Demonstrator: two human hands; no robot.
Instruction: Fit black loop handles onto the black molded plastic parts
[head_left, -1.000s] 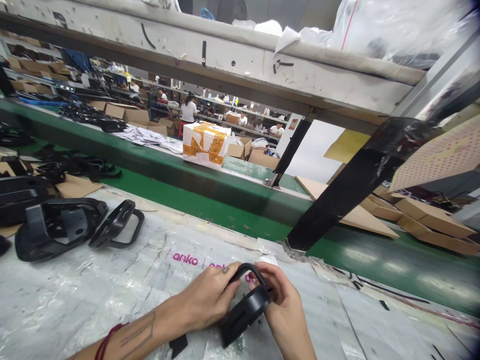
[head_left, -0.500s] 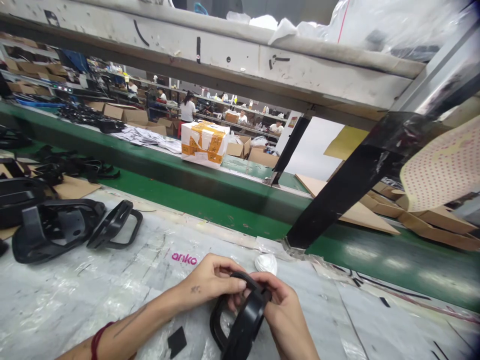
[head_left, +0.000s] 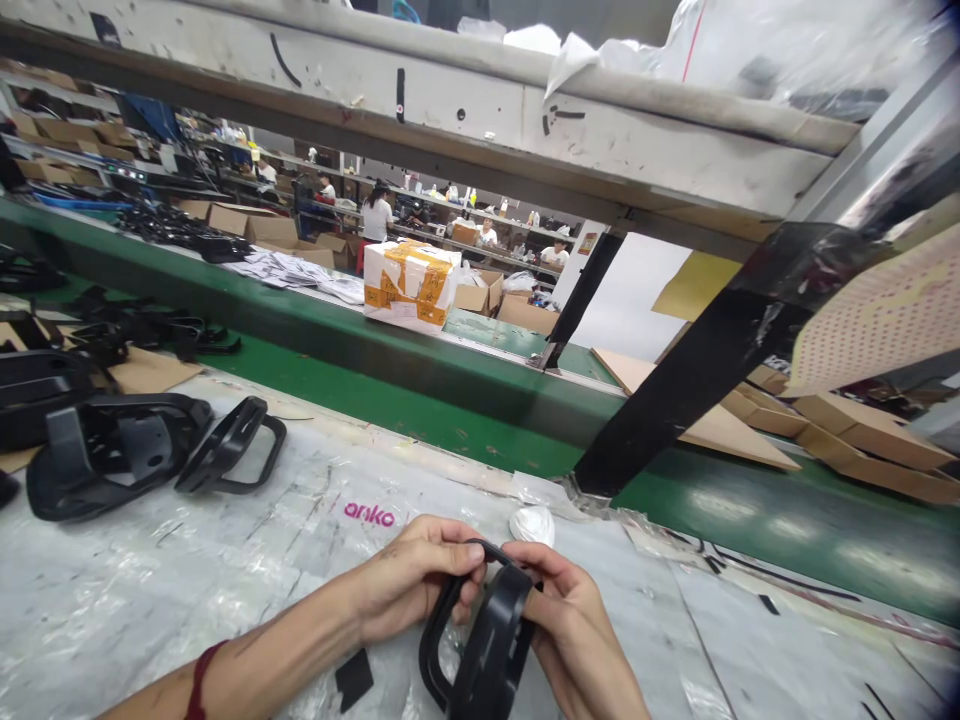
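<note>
**Both hands on the black plastic part at the near edge**

You hold a black plastic part [head_left: 487,640] at six o'clock in your view, raised just off the bench [head_left: 150,600], which is covered in clear plastic sheeting. Your left hand [head_left: 409,580] comes in from nine o'clock and its grip is pressed together on the thin loop at the top of the part, thumb over, fingers curled behind. Your right hand [head_left: 574,630] comes up from five o'clock and its grip pinches the thicker rim from the other side. Holding it from two sides this way likely steadies the two pieces against each other, with the part turned edge-on to you so the join faces up.

A small white wad [head_left: 532,525] lies just beyond your fingers at twelve o'clock, near but not touching. A small black scrap [head_left: 354,680] sits on the sheeting beside your left wrist at eight o'clock.

Well apart at ten o'clock rest more black frames [head_left: 112,455], one leaning against its neighbour. The sheeting between them and your hands lies open. Ahead, the green conveyor [head_left: 420,415] borders the far edge of the bench, and a black slanted post [head_left: 697,370] meets the bench at one o'clock, close to your right hand. A taped white box [head_left: 411,285] stands beyond the conveyor.
</note>
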